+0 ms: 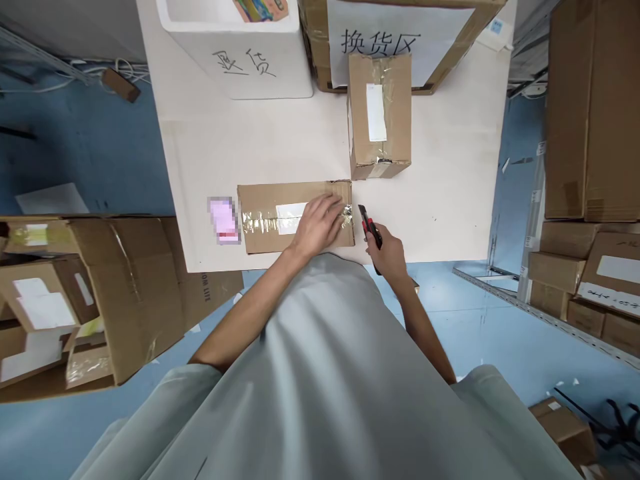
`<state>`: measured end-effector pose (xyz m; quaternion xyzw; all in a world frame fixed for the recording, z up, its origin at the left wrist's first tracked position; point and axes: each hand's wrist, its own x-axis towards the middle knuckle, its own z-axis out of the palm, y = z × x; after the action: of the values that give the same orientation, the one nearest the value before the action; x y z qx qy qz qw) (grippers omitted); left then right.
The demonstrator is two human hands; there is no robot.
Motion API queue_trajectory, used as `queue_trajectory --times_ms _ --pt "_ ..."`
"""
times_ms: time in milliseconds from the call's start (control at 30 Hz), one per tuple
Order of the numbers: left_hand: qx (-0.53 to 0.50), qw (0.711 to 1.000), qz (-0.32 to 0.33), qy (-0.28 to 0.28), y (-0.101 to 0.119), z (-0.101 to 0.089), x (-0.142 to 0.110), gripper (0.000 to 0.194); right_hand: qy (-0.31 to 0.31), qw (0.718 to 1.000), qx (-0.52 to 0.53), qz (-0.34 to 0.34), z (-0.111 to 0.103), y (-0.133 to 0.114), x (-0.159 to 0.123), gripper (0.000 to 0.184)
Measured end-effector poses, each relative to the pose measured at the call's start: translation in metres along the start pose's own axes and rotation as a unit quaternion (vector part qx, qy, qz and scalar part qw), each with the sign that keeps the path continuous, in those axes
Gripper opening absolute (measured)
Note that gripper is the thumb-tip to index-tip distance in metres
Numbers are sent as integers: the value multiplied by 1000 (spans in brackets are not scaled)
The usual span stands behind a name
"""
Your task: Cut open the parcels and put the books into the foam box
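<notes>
A flat taped cardboard box (267,240) with a white label lies at the table's front edge. My left hand (319,222) rests on its right half, fingers stretched over the lid and partly covering the label. Just right of that box, my right hand (389,257) grips a black and red utility knife (371,233). The knife points up and away from me, its tip near the box's right end but apart from it. A taller taped carton (397,110) with a white label stands behind, on the table's far side.
On the white table (450,173) are a white bin (270,73) and a large labelled carton (315,47) at the back, and a blurred pink item (224,219) at left. A big open carton (145,300) holds boxes at lower left; stacked boxes (565,260) stand at right.
</notes>
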<state>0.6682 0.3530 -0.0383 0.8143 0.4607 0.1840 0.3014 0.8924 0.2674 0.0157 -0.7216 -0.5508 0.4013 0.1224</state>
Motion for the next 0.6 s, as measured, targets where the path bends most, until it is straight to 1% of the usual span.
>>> queue_trajectory --times_ms 100,167,267,467,600 --pt "1 1000 11 -6 -4 17 10 42 -13 996 -83 7 0 -25 -9 45" --pt "1 1000 8 2 -7 23 10 43 -26 989 -142 19 -1 -42 -10 46" --pt "-3 1000 4 13 -9 27 5 44 -46 977 -203 53 -2 -65 -7 49" --pt "-20 1000 8 19 -9 32 1 44 -72 956 -265 99 1 -97 -1 58" --pt "-40 999 8 17 -12 36 2 44 -68 947 -286 126 5 -119 6 59"
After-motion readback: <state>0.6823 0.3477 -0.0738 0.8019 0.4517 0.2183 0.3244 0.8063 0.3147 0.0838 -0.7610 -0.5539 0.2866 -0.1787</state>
